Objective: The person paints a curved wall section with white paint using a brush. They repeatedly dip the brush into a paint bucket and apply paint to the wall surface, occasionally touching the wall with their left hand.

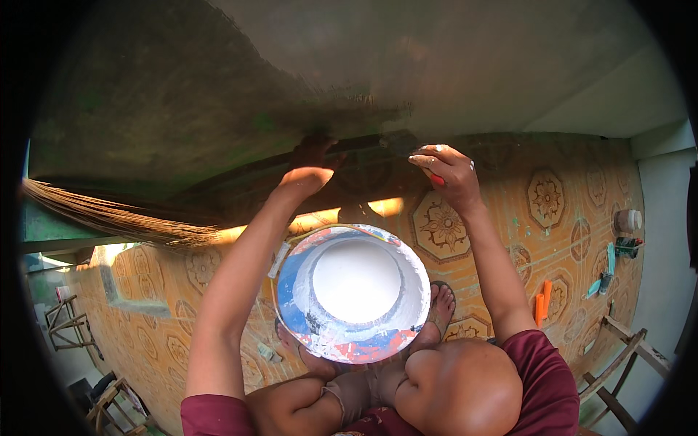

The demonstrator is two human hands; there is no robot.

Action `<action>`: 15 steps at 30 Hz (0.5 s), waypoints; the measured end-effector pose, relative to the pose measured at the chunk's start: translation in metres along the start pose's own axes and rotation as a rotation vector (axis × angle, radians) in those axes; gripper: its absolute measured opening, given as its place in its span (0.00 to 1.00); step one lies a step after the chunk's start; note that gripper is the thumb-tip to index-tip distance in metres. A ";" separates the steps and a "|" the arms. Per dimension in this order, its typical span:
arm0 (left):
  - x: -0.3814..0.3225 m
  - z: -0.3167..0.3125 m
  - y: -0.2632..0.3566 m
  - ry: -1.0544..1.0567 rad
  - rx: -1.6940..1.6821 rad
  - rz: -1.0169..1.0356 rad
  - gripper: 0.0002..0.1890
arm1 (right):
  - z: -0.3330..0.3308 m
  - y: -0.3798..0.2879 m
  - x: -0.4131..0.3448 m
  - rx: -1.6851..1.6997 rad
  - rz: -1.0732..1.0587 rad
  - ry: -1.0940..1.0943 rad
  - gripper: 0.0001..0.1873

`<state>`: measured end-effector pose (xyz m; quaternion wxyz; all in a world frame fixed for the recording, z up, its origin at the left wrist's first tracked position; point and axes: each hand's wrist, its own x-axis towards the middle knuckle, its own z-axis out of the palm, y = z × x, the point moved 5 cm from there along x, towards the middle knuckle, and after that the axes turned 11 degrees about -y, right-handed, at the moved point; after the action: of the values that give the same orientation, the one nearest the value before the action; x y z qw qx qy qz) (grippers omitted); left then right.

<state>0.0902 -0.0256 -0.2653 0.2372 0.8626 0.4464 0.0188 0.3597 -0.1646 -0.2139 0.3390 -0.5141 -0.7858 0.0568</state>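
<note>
My right hand (448,171), spotted with white paint, grips a red-handled paintbrush (437,179) at the foot of the wall (463,71). Shadow hides most of the brush head. My left hand (311,173) reaches to the wall's dark lower part, thumb apart from the fingers; I see nothing in it, and whether it touches the wall is unclear. Between my forearms stands a paint-smeared blue and red bucket (305,321) with a wire handle, containing white paint (357,280). Higher up, the wall has a pale coat with a ragged edge against a darker, greenish area.
Beside my left arm, a stick broom (125,215) leans out from the left. Patterned orange tiles (441,226) cover the floor. Farther right lie orange tubes (542,305), a small container (627,220) and a dark can (628,247). Wooden frames (627,349) stand at both sides.
</note>
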 end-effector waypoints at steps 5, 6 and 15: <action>0.001 0.001 0.003 -0.068 -0.076 -0.042 0.27 | 0.042 0.057 -0.016 -0.162 0.398 -0.388 0.13; -0.001 0.002 0.002 -0.071 -0.109 -0.061 0.27 | 0.045 0.064 -0.011 -0.108 0.406 -0.370 0.15; -0.004 0.005 -0.002 -0.088 -0.095 -0.061 0.26 | -0.060 -0.025 0.034 -0.116 -0.036 0.276 0.08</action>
<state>0.0879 -0.0299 -0.2701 0.2975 0.8363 0.4604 -0.0051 0.3682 -0.1629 -0.1408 0.4146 -0.5214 -0.7429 -0.0659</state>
